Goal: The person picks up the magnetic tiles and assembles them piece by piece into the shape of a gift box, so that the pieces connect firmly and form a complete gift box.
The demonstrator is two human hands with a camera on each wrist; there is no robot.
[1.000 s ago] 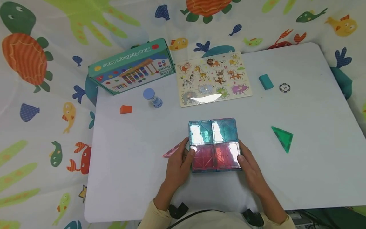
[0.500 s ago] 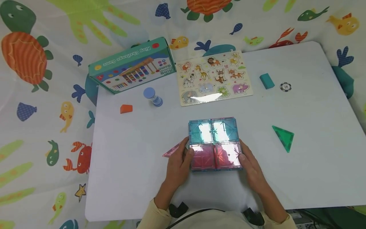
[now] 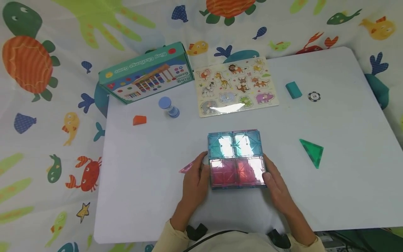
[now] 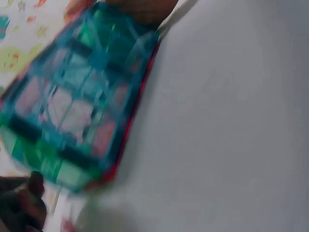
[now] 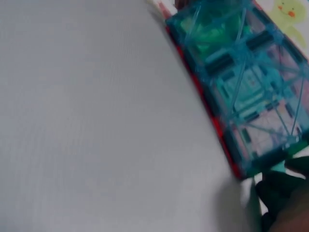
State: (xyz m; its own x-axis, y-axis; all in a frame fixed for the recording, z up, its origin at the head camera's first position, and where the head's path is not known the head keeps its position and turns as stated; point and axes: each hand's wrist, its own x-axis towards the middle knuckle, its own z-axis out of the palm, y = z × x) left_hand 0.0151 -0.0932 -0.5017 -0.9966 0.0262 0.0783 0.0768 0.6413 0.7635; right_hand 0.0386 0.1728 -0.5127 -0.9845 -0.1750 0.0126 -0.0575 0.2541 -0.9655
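A box of see-through magnetic tiles (image 3: 234,159) stands on the table before the person. Its top has two teal tiles at the back and two pink tiles at the front. The near wall is teal (image 4: 72,92), and a green side shows in the left wrist view. My left hand (image 3: 194,183) lies along the box's left side, thumb at the top edge. At the right side my right hand (image 3: 278,190) presses with fingers extended and thumb at the edge. Part of a pink triangular tile (image 3: 185,168) shows behind my left hand; the rest is hidden.
On the white table (image 3: 135,196) are a green triangular tile (image 3: 312,153), a teal block (image 3: 293,90), a poker chip (image 3: 314,96), an animal puzzle board (image 3: 236,87), a game box (image 3: 148,75), a blue spool-shaped piece (image 3: 169,107) and an orange block (image 3: 139,120).
My left thumb has drawn back slightly from the box's top edge to the left. The right hand and the tile box have barely moved.
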